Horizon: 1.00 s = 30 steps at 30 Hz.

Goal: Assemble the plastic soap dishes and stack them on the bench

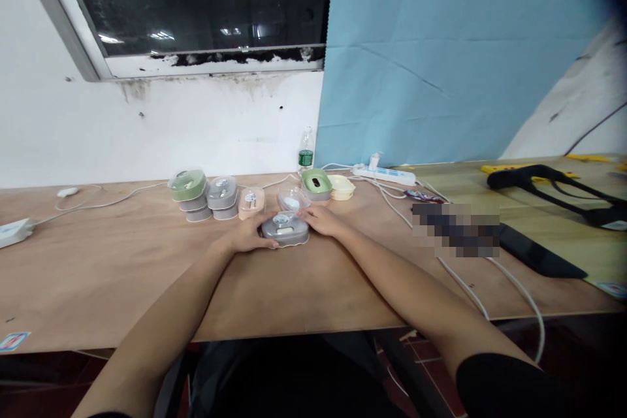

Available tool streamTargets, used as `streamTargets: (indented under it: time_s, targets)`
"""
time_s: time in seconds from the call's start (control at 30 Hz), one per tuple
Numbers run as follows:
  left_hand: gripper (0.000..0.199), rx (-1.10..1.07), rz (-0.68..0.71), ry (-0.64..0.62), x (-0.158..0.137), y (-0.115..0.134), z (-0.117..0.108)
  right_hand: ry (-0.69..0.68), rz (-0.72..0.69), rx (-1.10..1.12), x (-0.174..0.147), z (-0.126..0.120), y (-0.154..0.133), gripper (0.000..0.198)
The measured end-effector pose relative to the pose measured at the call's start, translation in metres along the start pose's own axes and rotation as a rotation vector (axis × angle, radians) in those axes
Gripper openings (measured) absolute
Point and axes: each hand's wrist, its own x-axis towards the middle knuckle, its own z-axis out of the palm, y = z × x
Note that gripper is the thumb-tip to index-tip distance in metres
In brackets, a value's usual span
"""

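Now two hands, left hand (251,236) and right hand (321,219), clasping one grey box (285,228), seven boxes (223,196) behind.

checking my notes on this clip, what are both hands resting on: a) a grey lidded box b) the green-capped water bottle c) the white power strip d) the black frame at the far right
a: the left hand and right hand rest on either side of the grey lidded box on the wooden table, while the bottle stands back by the wall.

- Our forearms are bare from wrist to elbow, and our left hand (252,235) and right hand (323,219) wear no gloves, rings or watch.
- A black sleeve (504,382) covers our right upper arm.
- Dark clothing (284,379) covers our lap.
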Motion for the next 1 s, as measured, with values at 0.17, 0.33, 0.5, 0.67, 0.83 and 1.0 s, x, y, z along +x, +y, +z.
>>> streamTargets:
  time_s: [0.17,0.33,0.5,0.67,0.83,1.0]
  targets:
    - [0.100,0.057,-0.025,-0.010,-0.001,-0.003,0.002,0.001,0.013,0.017,-0.001,-0.001,0.000,0.061]
    - [0.098,0.118,0.023,0.049,0.000,-0.005,0.002,0.020,0.011,0.029,0.001,0.001,0.004,0.061]
    - [0.095,0.234,0.084,0.108,0.001,-0.006,0.000,0.075,0.071,0.179,0.005,0.005,0.014,0.067]
    - [0.092,0.285,0.162,0.174,-0.001,-0.006,-0.002,0.104,0.161,0.344,0.005,0.005,0.018,0.067]
    - [0.092,0.287,0.251,0.291,-0.002,-0.007,-0.006,0.101,0.179,0.404,0.003,0.004,0.014,0.070]
    - [0.091,0.276,0.222,0.472,-0.004,-0.013,-0.010,0.066,0.166,0.345,0.003,0.004,0.012,0.073]
